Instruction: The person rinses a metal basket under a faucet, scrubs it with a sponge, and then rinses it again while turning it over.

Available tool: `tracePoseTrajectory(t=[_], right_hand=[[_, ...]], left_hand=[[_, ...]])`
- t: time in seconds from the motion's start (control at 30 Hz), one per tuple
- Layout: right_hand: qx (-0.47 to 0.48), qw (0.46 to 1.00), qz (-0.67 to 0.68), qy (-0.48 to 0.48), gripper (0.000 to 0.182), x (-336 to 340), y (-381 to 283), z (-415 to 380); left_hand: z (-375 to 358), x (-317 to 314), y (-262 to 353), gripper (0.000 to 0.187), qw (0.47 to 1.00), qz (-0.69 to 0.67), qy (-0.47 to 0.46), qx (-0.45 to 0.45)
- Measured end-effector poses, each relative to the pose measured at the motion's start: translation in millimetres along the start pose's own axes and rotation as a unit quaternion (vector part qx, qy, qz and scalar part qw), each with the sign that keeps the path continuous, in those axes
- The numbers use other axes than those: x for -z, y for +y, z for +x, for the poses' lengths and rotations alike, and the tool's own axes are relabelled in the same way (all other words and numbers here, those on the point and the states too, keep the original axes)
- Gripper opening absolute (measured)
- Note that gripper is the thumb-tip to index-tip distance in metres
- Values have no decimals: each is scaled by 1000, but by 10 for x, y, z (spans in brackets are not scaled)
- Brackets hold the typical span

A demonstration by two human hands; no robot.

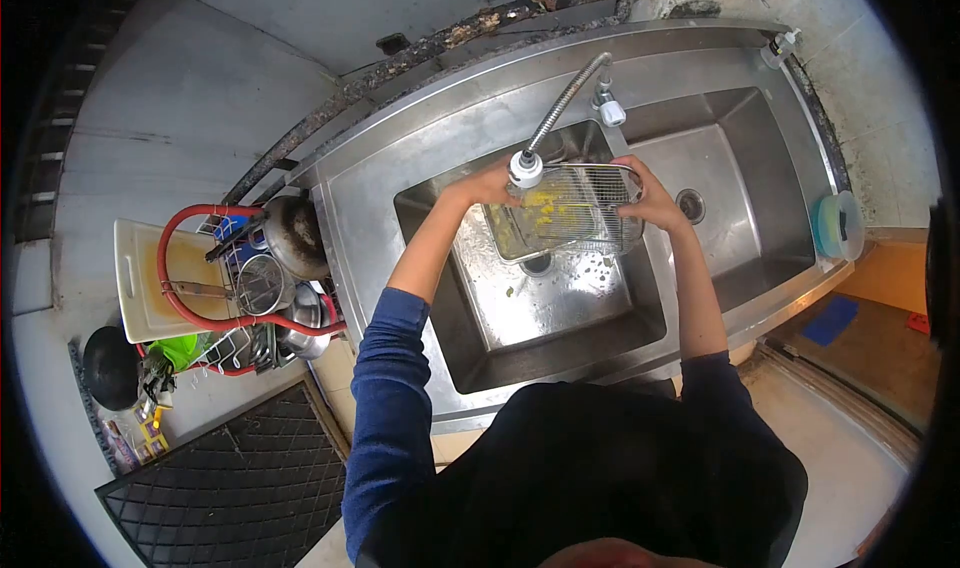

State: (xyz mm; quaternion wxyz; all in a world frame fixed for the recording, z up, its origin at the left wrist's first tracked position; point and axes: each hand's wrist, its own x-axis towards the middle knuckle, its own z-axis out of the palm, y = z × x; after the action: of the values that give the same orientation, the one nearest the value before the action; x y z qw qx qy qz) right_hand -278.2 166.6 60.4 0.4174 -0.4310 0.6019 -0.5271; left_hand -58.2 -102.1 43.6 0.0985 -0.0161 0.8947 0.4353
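Over the left sink basin [560, 318], a wire rack [600, 230] overlaps a shallow rectangular tray [508, 244] with yellow food bits on it. My left hand [487, 186] grips the tray's left end; its fingertips are partly hidden behind the white faucet head [525, 171]. My right hand [655, 204] is closed around the right end of the rack, thumb on top and fingers at the far corner. The faucet head hangs right above the tray's far left part. Below, the drain [537, 264] shows partly, with small food scraps scattered over the wet basin floor.
The right basin [730, 208] lies beyond a divider. A white tap handle [612, 114] stands behind the basins. Left of the sink, a dish rack holds a pot [294, 236], a strainer [262, 286] and a cutting board [135, 268]. A round container [840, 226] sits at the right edge.
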Motion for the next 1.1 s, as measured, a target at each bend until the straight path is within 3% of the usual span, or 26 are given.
tracePoseTrajectory(t=[0.1,0.23,0.33,0.4,0.57,0.63,0.73,0.8,0.87,0.97,1.03,1.07,1.1], right_hand=[[-7,1000,8,-8,77,24,13,35],[-24,999,46,-5,75,-19,37,69],[-37,998,54,-7,76,-16,70,132],[-59,996,60,-30,77,7,107,194],[-55,995,70,-50,79,5,233,302],[-144,973,175,45,80,-4,254,301],[-113,984,121,67,73,-37,221,345],[-112,984,115,82,67,-15,192,349],[-111,983,109,92,61,10,183,325],[-169,965,165,111,61,32,238,116],[-214,872,412,153,65,-66,338,-71],[-217,874,408,151,65,-146,367,-162],[-197,868,418,184,70,-287,349,-236]], left_hand=[[45,-46,9,87,998,2,11,61],[84,41,-27,90,998,-54,-1,32],[60,82,-31,89,987,-129,-58,70],[34,90,-18,73,985,-150,-25,80],[-28,190,63,68,961,-210,-87,160],[-37,133,-70,68,945,-240,-113,190],[-69,-70,-342,62,902,-348,-98,236],[-196,-197,-319,59,878,-444,-9,181],[-308,-323,-363,59,868,-461,12,184],[-453,-600,-484,64,781,-573,131,209],[-440,-776,-377,65,764,-580,187,210],[-434,-833,-336,66,746,-582,240,215],[-444,-892,-375,65,744,-594,222,209]])
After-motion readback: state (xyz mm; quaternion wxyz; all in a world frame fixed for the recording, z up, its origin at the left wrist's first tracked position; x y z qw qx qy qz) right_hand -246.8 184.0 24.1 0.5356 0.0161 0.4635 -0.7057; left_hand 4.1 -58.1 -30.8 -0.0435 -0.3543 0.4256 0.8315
